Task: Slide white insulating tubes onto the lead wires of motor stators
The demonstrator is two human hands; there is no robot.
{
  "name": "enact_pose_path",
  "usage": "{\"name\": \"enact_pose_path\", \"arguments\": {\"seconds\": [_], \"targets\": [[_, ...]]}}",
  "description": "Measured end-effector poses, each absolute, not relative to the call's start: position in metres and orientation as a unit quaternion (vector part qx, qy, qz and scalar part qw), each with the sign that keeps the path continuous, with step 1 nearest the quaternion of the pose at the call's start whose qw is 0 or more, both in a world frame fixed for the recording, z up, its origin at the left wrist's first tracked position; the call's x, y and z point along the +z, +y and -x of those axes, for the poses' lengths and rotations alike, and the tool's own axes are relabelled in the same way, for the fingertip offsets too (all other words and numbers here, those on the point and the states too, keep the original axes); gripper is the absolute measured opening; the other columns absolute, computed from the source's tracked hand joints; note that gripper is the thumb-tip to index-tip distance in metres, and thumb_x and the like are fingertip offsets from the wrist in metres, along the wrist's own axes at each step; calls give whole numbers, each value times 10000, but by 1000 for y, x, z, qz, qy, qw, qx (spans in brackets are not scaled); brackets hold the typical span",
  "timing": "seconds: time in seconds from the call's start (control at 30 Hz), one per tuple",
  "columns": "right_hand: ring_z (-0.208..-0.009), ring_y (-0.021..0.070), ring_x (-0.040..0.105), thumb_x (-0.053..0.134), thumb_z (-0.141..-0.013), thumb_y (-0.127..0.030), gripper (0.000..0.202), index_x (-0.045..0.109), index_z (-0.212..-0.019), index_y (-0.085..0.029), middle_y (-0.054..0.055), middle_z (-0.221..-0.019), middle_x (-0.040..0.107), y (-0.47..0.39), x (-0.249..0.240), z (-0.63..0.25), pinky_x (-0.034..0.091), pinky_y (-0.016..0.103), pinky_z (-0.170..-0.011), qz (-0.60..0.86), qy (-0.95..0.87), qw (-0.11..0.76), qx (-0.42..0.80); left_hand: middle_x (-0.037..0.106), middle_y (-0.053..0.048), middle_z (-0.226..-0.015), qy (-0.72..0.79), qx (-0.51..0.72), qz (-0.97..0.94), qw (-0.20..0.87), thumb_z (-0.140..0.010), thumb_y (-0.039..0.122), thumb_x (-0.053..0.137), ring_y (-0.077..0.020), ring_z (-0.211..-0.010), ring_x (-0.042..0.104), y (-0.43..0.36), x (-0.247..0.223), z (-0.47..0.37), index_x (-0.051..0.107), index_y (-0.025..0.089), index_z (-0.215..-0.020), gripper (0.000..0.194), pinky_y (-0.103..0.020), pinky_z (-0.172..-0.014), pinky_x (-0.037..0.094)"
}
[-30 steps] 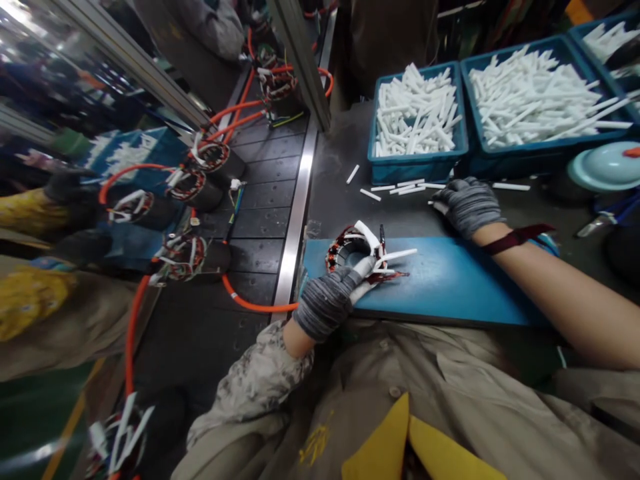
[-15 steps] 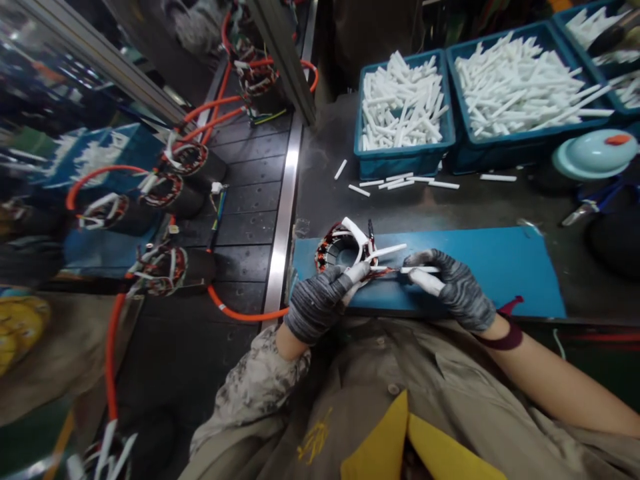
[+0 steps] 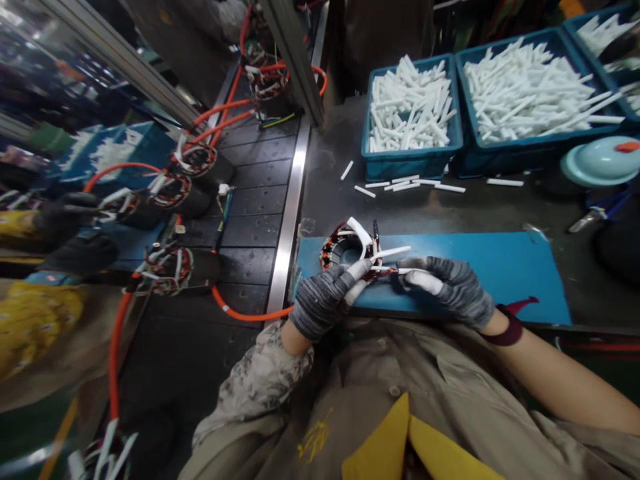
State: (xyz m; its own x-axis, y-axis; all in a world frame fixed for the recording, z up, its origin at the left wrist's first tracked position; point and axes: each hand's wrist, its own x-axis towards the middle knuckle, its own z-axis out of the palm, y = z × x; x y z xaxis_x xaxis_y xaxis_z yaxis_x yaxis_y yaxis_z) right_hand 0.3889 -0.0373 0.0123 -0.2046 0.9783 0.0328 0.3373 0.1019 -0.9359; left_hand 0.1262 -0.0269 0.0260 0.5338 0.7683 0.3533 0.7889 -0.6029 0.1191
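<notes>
A motor stator (image 3: 332, 252) with copper windings stands on the blue mat (image 3: 480, 267). White sleeves cover several of its leads, and one lead sleeve (image 3: 393, 253) points right. My left hand (image 3: 323, 297), in a grey glove with white fingertips, is closed, its thumb and fingers pinching lead wires at the stator's near right side. My right hand (image 3: 447, 283), gloved alike, is closed in a pinch around a thin white sleeve (image 3: 406, 271). That sleeve's left end meets the reddish wire tips, and the fingers hide most of it. I cannot tell whether the wires are inside it.
Blue bins (image 3: 414, 160) of white sleeves stand at the back, with loose sleeves (image 3: 450, 189) before them. A light-blue lidded cup (image 3: 600, 161) and pliers (image 3: 587, 219) lie right. Left, beyond a metal rail (image 3: 290, 220), are more stators (image 3: 193, 270), orange cables (image 3: 117, 347) and a co-worker's gloved hands (image 3: 93, 250).
My right hand has moved slightly left, bringing the sleeve to the wire tips. My left hand keeps its pinch. A co-worker's gloved hands and yellow sleeves have come into view at the left.
</notes>
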Motion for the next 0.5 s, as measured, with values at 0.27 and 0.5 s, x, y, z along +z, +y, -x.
{"name": "enact_pose_path", "arguments": {"seconds": [0.27, 0.5], "targets": [[-765, 197, 691, 655, -930, -508, 327, 760, -792, -231, 22, -781, 745, -24, 30, -374, 553, 351, -803, 464, -589, 322, 578, 790, -53, -1007, -411, -243, 878, 36, -1049, 326, 504, -155, -806, 737, -22, 32, -131, 727, 223, -1225, 302, -233, -693, 546], [-580, 133, 593, 709, -869, -571, 425, 722, -700, -181, 9, -611, 662, -27, 31, -372, 493, 281, -631, 481, -482, 311, 663, 784, -38, -961, -427, -228, 874, 40, -1038, 355, 534, -143, -763, 726, -25, 32, -132, 733, 250, -1238, 301, -225, -628, 504]]}}
